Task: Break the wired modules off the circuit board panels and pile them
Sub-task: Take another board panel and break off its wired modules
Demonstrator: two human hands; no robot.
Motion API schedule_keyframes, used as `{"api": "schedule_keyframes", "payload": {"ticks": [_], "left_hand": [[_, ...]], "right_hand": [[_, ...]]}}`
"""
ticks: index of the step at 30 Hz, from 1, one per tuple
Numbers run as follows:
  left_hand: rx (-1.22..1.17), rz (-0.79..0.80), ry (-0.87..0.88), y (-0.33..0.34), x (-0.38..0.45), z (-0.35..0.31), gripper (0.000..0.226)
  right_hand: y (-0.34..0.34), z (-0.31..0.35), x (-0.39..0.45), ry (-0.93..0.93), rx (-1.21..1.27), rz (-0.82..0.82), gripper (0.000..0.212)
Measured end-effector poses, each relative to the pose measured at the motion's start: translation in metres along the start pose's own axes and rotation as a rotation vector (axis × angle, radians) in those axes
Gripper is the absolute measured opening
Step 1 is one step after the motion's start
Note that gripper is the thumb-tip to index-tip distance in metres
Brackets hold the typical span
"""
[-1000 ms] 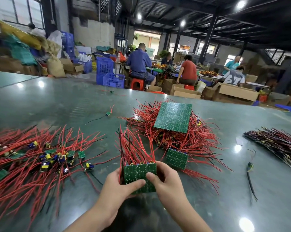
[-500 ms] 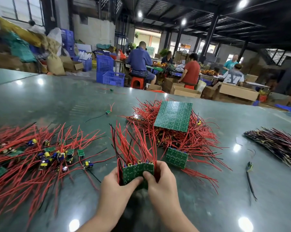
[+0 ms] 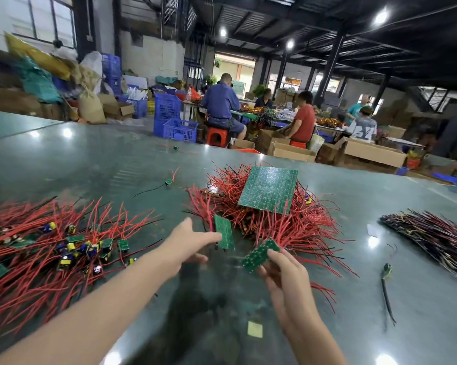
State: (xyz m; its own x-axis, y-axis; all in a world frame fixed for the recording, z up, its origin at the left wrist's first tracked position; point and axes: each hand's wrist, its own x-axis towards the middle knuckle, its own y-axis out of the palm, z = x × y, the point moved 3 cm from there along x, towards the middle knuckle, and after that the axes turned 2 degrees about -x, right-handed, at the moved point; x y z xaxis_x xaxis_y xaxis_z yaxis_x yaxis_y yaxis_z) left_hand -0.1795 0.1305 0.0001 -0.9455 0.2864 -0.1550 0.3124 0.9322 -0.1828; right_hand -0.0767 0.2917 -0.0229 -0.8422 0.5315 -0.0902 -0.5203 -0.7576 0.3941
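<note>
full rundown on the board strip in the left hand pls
The board strip is a narrow green circuit-board piece, rectangular, its flat solder side toward the camera with a faint grid of pads. It stands roughly upright, long edge vertical, slightly tilted, above the table. The left hand pinches its left edge. Red wires run from its upper end, seemingly its own, and a dark stub hangs at the bottom. It is apart from the strip in the right hand. Motion blur hides finer detail.
</note>
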Motion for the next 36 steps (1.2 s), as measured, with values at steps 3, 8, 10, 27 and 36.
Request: {"api": "schedule_keyframes", "payload": {"ticks": [3,8,10,27,36], "left_hand": [[0.21,-0.296,0.357,0.007,-0.013,-0.012,0.06],[-0.693,0.364,-0.309,0.054,-0.048,0.024,0.037],[-0.845,0.354,-0.298,0.056,-0.049,0.031,0.037],[-0.908,0.206,-0.054,0.029,-0.041,0.047,0.018],[-0.881,0.229,-0.027,0.026,-0.042,0.045,0.032]], "right_hand": [[0.003,0.001,-0.001,-0.072,0.009,0.059,0.019],[0.013,0.008,-0.007,-0.118,0.075,0.234,0.037],[0.015,0.007,-0.009,-0.154,-0.073,0.252,0.038],[0.026,-0.009,-0.012,-0.09,-0.264,0.384,0.012],[0.024,-0.001,-0.012,-0.242,-0.346,0.452,0.024]]}}
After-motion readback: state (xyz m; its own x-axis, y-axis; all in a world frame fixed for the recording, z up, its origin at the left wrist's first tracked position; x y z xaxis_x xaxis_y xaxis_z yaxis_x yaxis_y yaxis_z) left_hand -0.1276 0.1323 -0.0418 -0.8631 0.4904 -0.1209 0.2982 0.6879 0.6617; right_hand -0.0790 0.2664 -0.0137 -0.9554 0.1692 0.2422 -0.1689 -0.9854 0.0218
